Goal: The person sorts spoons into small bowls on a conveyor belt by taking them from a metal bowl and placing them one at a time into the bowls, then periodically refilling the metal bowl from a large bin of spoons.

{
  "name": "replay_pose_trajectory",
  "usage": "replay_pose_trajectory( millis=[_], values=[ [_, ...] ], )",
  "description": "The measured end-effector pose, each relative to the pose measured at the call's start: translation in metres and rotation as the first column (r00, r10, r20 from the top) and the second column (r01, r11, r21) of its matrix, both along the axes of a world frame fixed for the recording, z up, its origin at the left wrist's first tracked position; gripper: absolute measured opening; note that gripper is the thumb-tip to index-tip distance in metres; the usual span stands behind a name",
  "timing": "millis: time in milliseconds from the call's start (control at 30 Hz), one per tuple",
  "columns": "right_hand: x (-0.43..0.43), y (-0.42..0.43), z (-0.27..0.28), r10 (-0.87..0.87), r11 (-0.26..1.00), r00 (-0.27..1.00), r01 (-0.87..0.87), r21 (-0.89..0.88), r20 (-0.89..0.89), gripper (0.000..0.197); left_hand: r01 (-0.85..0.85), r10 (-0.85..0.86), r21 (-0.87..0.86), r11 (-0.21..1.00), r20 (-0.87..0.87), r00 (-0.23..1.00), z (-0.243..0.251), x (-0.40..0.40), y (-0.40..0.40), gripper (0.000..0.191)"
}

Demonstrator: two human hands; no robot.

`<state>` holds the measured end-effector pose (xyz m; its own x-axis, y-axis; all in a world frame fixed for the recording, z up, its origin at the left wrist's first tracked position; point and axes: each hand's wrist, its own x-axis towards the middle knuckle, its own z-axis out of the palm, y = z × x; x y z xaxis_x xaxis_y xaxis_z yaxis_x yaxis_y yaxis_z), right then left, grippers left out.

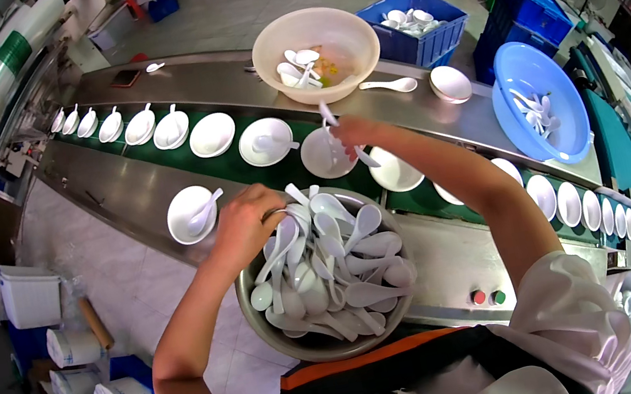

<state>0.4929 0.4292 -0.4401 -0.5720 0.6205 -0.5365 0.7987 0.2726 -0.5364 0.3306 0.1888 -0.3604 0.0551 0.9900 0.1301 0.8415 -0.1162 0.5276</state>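
Observation:
My left hand (251, 224) is at the left rim of a steel basin (253, 328), its fingers on white soup spoons (312, 286) heaped inside. Over the green conveyor belt (227, 162), my right hand (352, 133) holds white spoons above a white bowl (321, 155); how many is unclear. To the left on the belt, a bowl (266, 142) has a spoon in it, and the bowl (213, 134) beyond shows no clear spoon. Farther left, several bowls hold spoons. A bowl with a spoon (192, 214) stands on the near steel ledge, left of my left hand.
Beyond the belt stand a beige basin (268, 72) with spoons, a loose spoon (389, 86), a bowl (451, 84) and a light-blue basin (507, 119). A blue crate (422, 48) of white ware is behind. Red and green buttons (488, 297) sit at the near panel.

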Motion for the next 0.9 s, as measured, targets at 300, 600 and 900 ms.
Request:
replay_pose_trajectory(
  millis=[300,600,900],
  values=[
    [0.06,-0.014,-0.007,-0.407,0.9,0.874,0.433,0.045,-0.264,0.047,-0.224,0.188,0.179,0.958,0.195,0.963,0.012,-0.099,0.068,0.012],
    [0.096,-0.048,0.018,-0.314,0.619,0.81,-0.222,0.753,0.496,0.015,-0.688,0.647,-0.296,0.663,-0.236,0.725,-0.096,-0.282,0.158,0.012],
    [0.101,-0.053,0.013,-0.152,0.256,0.898,-0.367,0.894,0.412,0.023,0.097,-0.165,-0.194,0.976,-0.372,0.913,-0.09,-0.218,0.167,0.017]
  ],
)
